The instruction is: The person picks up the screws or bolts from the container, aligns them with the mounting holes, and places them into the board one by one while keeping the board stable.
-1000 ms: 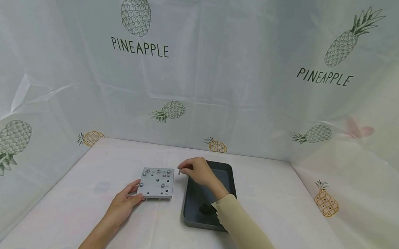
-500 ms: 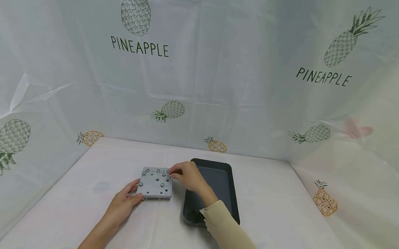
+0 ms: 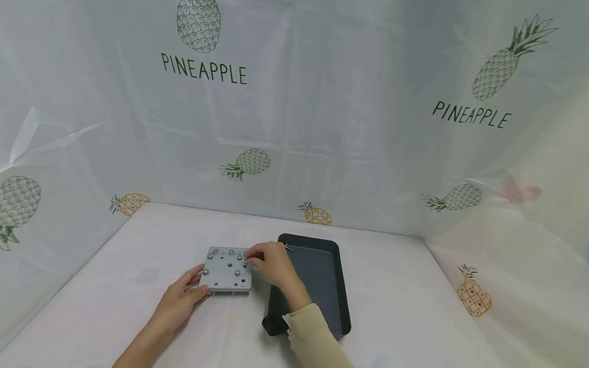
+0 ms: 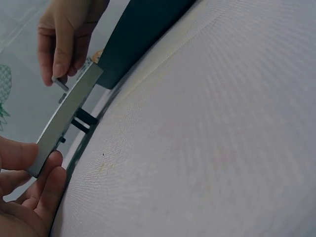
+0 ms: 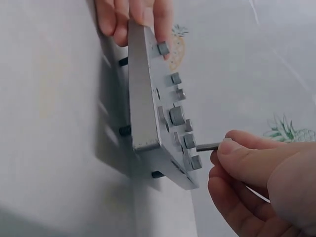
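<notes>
A square grey metal plate with holes and several socket-head screws standing up from its face is held by my left hand at its near left corner. The thumb lies on top and the fingers reach beneath. Dark screw ends stick out of its underside. Over the plate's far right corner, my right hand pinches a thin grey metal pin between thumb and fingertips. The pin's free end is right by the screw heads there.
A dark shallow tray lies right of the plate, partly under my right forearm. A small metal piece is inside near its far left corner. Beside my right sleeve, a black object overlaps the tray's near left corner.
My right hand has moved left with the pin, from the gap beside the tray to over the plate's far right corner. The left hand and plate stay nearly in place.
</notes>
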Available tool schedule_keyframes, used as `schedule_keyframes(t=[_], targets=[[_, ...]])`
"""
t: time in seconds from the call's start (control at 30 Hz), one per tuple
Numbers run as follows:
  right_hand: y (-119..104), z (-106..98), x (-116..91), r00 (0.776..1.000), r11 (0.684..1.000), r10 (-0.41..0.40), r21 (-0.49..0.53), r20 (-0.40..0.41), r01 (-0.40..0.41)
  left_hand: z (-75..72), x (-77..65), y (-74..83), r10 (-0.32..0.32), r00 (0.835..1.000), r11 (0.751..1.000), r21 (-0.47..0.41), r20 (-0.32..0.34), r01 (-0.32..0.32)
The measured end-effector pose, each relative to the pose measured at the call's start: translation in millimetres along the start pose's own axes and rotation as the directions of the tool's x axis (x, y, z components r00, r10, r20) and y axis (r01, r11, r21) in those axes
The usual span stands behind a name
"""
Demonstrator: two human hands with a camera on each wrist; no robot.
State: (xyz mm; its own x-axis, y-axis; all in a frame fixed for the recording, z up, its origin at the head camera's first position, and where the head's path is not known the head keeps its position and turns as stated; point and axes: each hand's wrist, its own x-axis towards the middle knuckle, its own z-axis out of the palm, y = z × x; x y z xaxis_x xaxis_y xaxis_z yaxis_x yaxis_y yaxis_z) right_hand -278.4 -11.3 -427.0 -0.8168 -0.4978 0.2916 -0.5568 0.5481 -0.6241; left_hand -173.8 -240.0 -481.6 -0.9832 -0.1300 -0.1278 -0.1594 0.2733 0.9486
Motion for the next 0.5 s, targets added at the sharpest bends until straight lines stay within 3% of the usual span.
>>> schedule_keyframes(t=[0.3,0.5], targets=[[3,7,-6,0.998,0.999,0.049,0.022,-0.05,-0.048,-0.3,2.1,-1.8,-0.001,1.0,1.0,0.003,0.007,0.001],[3,13,-5,0.997,1.0,0.024,0.021,-0.073,-0.023,-1.3,2.0,-1.7,-0.013,1.0,1.0,0.008,0.014,0.013]])
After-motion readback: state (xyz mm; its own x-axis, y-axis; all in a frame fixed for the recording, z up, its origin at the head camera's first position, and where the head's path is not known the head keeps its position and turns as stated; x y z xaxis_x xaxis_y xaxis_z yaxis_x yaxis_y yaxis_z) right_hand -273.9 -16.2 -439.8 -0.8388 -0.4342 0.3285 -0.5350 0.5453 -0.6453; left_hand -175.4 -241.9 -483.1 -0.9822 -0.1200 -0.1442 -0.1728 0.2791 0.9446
